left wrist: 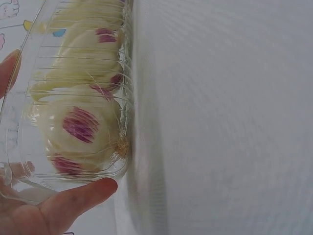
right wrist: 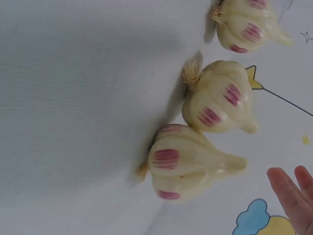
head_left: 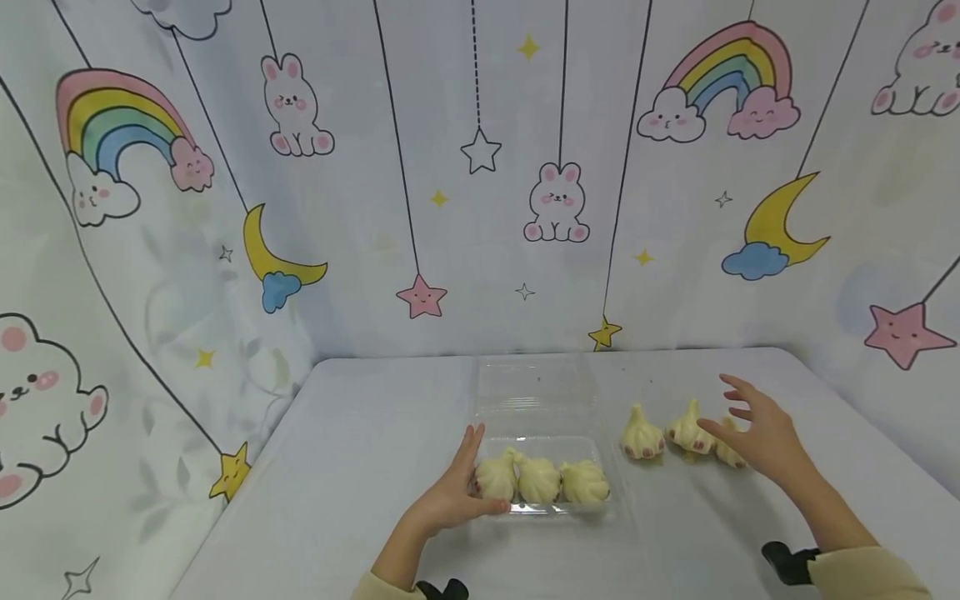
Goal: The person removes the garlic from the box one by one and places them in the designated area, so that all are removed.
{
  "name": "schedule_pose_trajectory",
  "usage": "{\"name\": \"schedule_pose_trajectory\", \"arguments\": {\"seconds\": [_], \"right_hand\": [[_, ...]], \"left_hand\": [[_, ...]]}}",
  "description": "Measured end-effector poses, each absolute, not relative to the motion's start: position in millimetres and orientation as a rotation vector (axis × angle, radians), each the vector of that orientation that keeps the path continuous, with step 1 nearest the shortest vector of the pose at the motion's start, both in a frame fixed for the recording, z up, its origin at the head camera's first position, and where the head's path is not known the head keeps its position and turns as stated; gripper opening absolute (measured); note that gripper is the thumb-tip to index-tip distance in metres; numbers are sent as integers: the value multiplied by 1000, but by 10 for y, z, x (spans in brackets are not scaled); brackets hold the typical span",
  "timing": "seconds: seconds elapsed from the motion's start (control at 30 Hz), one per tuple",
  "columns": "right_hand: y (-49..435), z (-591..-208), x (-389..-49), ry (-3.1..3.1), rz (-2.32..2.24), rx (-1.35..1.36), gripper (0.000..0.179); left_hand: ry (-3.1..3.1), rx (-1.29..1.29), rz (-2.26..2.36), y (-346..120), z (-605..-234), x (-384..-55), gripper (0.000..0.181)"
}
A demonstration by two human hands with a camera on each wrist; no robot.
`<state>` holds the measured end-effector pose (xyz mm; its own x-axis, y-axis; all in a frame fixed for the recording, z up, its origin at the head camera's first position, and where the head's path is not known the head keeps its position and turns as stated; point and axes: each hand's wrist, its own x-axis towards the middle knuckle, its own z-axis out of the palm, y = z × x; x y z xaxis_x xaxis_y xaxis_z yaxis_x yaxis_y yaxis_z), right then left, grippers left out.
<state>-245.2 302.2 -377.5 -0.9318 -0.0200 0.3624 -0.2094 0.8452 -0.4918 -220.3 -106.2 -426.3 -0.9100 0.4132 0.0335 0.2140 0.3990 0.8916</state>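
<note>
A clear plastic box [head_left: 551,507] stands open on the table with three garlic bulbs [head_left: 538,480] in a row inside. My left hand [head_left: 447,496] holds the box at its left end, thumb along the front and fingers along the side. Through the clear wall, the left wrist view shows a bulb [left wrist: 80,129] with purple patches and roots. Three more garlic bulbs [head_left: 642,437] sit right of the box. Over the rightmost one hovers my right hand [head_left: 768,442], fingers spread with nothing held. In the right wrist view, its fingertips are apart from the nearest bulb's [right wrist: 183,164] stem.
The box's clear lid [head_left: 536,387] lies folded back behind it. A white cloth [head_left: 375,425] covers the table. Behind and to the left hangs a curtain [head_left: 360,192] printed with rabbits, stars and rainbows. Dark straps [head_left: 787,563] show at both wrists.
</note>
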Motion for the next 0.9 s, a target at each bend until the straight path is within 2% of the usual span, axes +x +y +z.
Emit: {"name": "schedule_pose_trajectory", "arguments": {"seconds": [0.3, 0.9], "right_hand": [[2817, -3665, -2386, -2715, 828, 211, 83], [2514, -3688, -2291, -2629, 1013, 346, 75]], "left_hand": [[2461, 554, 1520, -1071, -4261, -2201, 110], [2480, 554, 1509, -1068, -4257, -2196, 112]]}}
